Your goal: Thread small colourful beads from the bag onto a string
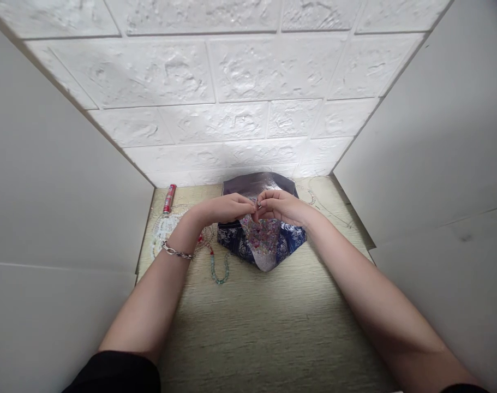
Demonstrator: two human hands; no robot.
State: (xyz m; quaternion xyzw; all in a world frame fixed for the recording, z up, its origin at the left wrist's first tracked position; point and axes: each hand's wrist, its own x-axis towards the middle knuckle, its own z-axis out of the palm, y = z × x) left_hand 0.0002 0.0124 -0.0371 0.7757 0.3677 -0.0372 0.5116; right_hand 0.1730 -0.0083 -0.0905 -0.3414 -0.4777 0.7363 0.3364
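Observation:
My left hand [227,208] and my right hand [284,207] meet fingertip to fingertip, both closed in a pinch. Whatever they hold between them is too small to make out. Just beneath them lies an opened-out pouch [292,236], dark blue with a white pattern and a shiny grey back flap. Many small pink and multicoloured beads [262,234] are heaped in its middle. Left of the pouch rests a short string of teal beads [219,281] with a red end, bent in a U. A chain bracelet [177,252] circles my left wrist.
White and clear bead strands [162,229] lie at the left, partly hidden by my left forearm. Behind them is a red cylinder [169,199]. Thin clear strands [309,195] lie at the right back. A white brick-pattern wall [248,71] and grey side panels enclose the wooden tabletop [264,327].

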